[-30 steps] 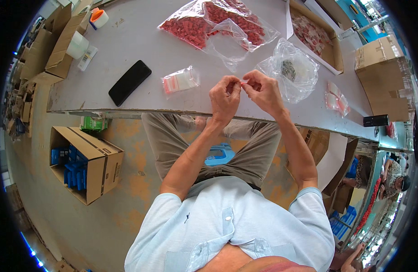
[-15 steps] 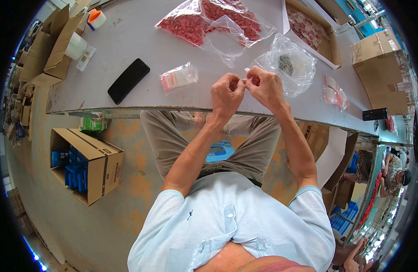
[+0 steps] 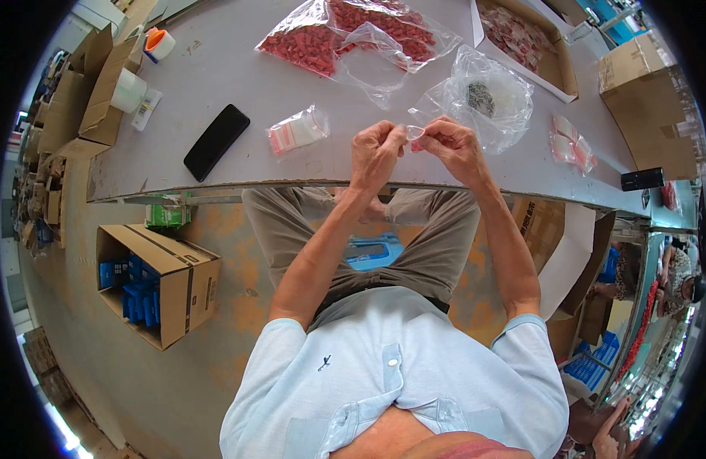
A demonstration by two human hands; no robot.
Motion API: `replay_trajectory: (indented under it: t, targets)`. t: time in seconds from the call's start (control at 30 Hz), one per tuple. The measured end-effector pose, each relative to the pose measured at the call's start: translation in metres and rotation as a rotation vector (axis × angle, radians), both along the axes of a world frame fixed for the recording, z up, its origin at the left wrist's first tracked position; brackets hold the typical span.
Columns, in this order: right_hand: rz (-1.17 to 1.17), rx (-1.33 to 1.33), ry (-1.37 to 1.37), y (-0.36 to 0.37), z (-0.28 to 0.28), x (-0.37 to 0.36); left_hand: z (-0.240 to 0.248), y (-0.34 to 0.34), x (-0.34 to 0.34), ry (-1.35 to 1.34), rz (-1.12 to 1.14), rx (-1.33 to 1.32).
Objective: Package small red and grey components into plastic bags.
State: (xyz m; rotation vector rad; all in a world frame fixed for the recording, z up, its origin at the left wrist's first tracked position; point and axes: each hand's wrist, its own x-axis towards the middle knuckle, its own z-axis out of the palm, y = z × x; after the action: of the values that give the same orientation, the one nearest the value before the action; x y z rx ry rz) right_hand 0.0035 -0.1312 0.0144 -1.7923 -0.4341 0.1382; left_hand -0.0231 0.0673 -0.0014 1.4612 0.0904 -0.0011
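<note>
At the left end of the table (image 3: 204, 69): an open cardboard box (image 3: 100, 96), and beside it a tape roll (image 3: 160, 44) with an orange rim.
Floor box (image 3: 186, 294): lies on its side below the table, its open end showing blue packets (image 3: 141, 298).
Phone (image 3: 217, 143): black, flat, set aslant on the tabletop.
Flat packet (image 3: 299, 131): clear, white and red, between the phone and the left hand (image 3: 374, 157), touching neither.
Red pieces (image 3: 307, 47): heaped in a large clear bag, well beyond the hands.
Left hand: thumb and forefinger pinched narrow at the near side of the small clear bag (image 3: 415, 133); I cannot tell whether they grip it.
Small clear bag: between the fingertips of both hands, close to the table's front edge, with a bit of red low on it.
Right hand (image 3: 455, 151): thumb and fingers closed on the bag's right side.
Crumpled bag (image 3: 510, 115): clear, with dark bits inside, just beyond the right hand.
Shallow box (image 3: 521, 71): farther right, full of small red-and-clear packets (image 3: 515, 37).
Black cylinder (image 3: 642, 179): at the table's right, near a taped carton (image 3: 651, 115).
</note>
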Motion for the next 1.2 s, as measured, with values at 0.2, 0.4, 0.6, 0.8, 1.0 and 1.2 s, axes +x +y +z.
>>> replay_trajectory:
  t: [0.2, 0.4, 0.6, 0.8, 1.0, 1.2]
  targets:
    - [-0.028, -0.023, -0.041, -0.007, 0.002, -0.008, 0.010, 0.008, -0.009, -0.488, 0.125, 0.322]
    - [-0.008, -0.086, -0.070, -0.008, 0.011, -0.014, 0.019, 0.007, -0.013, -0.686, -0.004, 0.511]
    - [0.006, -0.091, -0.121, -0.006, 0.016, -0.018, 0.029, 0.008, -0.018, -0.656, -0.027, 0.771]
    - [0.005, -0.179, -0.185, -0.006, 0.018, -0.021, 0.033, 0.007, -0.020, -0.278, -0.178, 0.412]
    - [-0.067, -0.228, -0.209, 0.000, 0.022, -0.029, 0.030, 0.000, -0.024, -0.104, -0.093, 0.280]
    - [-0.058, -0.159, -0.221, -0.001, 0.021, -0.031, 0.023, -0.001, -0.023, -0.273, -0.029, 0.531]
